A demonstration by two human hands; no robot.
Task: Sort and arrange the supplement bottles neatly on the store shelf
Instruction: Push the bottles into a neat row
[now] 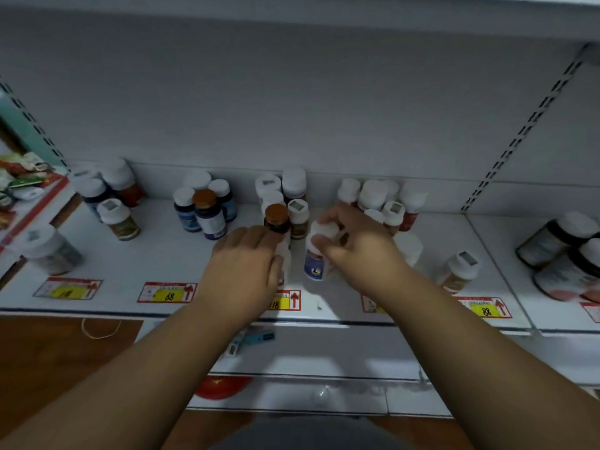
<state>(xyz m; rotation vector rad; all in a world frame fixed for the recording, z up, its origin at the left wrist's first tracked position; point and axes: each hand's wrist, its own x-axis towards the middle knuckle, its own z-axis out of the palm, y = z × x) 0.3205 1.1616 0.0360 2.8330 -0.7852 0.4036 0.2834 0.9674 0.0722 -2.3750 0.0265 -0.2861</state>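
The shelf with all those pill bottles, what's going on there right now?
A person is tidying supplement bottles on a white store shelf. Their right hand grips a white-capped bottle with a blue label by its top, near the front edge. Their left hand rests over another white bottle, just before a brown-capped bottle. Other bottles stand in loose clusters behind.

White-capped bottle upright (blue label), brown-capped bottle beside.

Two bare forearms enter from the lower edge; no sleeves visible on either; left hand and right hand bare, no gloves, rings, watch or bands seen; short nails, blurred; dark grey garment at bottom centre, detail unclear.
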